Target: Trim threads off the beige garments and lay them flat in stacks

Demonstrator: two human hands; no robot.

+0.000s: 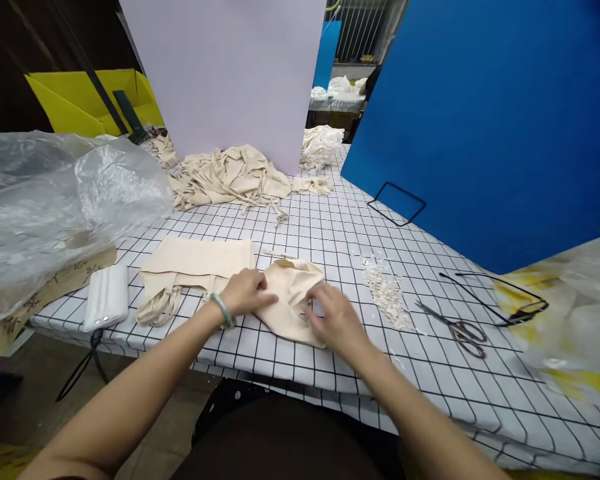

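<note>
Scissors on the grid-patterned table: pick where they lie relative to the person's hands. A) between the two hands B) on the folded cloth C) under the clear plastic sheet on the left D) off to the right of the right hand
D: the scissors lie on the grid table, apart to the right of the right hand, beyond the small pile of scraps.

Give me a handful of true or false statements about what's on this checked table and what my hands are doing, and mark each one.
1. Both hands rest on a cream fabric piece near the table's front edge. True: the left hand and the right hand are both on it.
2. The scissors are held in the right hand. False: they lie on the table, to the right of that hand.
3. A green bracelet sits on the left wrist. True.
4. The heap of cream fabric lies in front of a blue board. False: it lies before a pale lilac board.
5. A small pile of trimmings lies between the right hand and the scissors. True.
</note>
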